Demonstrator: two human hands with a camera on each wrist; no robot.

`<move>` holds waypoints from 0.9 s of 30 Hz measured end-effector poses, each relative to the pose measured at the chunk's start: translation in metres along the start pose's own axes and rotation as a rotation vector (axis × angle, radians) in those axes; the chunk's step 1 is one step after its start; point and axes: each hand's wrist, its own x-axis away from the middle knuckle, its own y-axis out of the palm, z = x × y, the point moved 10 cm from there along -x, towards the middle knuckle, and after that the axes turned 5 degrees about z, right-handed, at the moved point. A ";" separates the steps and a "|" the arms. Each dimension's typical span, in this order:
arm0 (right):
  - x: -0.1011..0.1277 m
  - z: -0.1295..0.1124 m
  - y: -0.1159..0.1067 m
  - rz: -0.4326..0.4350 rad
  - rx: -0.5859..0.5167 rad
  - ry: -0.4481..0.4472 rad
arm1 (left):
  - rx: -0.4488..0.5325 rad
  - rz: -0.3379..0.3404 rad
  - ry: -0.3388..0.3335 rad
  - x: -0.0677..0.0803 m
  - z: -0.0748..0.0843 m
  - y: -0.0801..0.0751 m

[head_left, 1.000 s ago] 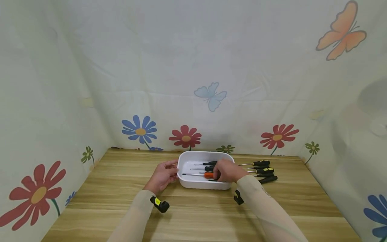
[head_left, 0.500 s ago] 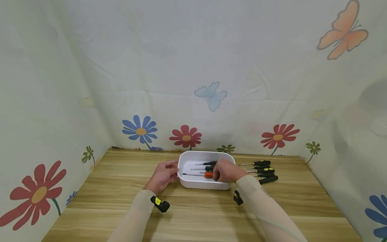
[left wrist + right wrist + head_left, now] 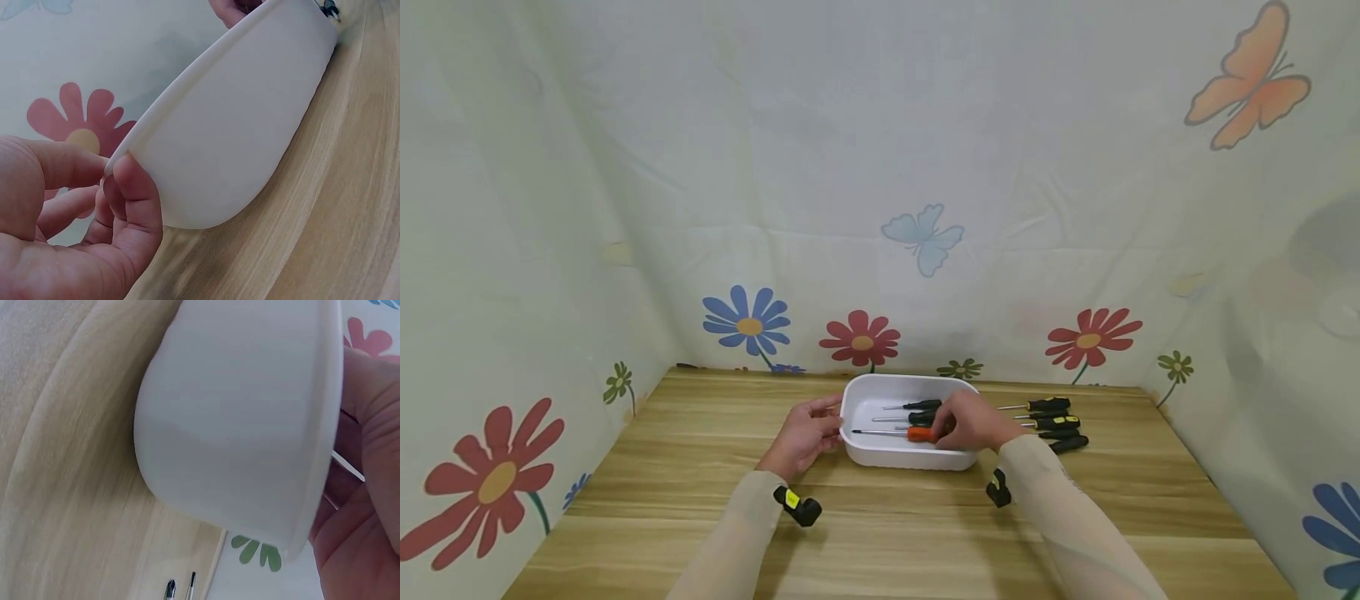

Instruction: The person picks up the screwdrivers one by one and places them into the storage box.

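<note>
A white plastic box (image 3: 898,459) stands on the table, with several screwdrivers lying inside. At its left end my left hand (image 3: 806,437) pinches the rim, the digits close together at the edge in the left wrist view. My right hand (image 3: 972,421) reaches over the right end into the box. Its curled fingers and thumb pinch the butt end of an orange-handled screwdriver (image 3: 919,434), whose shaft points left. Black-handled screwdrivers (image 3: 922,417) lie behind it, partly covered by the hand. In the right wrist view the box wall hides the fingertips.
More screwdrivers with black and yellow handles (image 3: 1058,422) lie in a group on the wood-grain table (image 3: 880,533), right of the box. A white curtain (image 3: 820,167) printed with flowers and butterflies encloses the back and sides. A small black wrist camera (image 3: 997,488) hangs below the right sleeve.
My right hand has shifted slightly right within the box, uncovering more of the handles. A dark piece seen below the orange handle earlier no longer shows. The left hand and box stay put.
</note>
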 end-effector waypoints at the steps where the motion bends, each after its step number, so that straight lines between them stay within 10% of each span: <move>1: 0.001 0.001 -0.002 0.008 -0.021 0.007 | 0.000 0.003 0.002 0.000 0.000 0.000; 27: 0.043 0.054 -0.049 0.181 -0.335 0.186 | 0.005 0.045 0.016 -0.003 -0.002 -0.004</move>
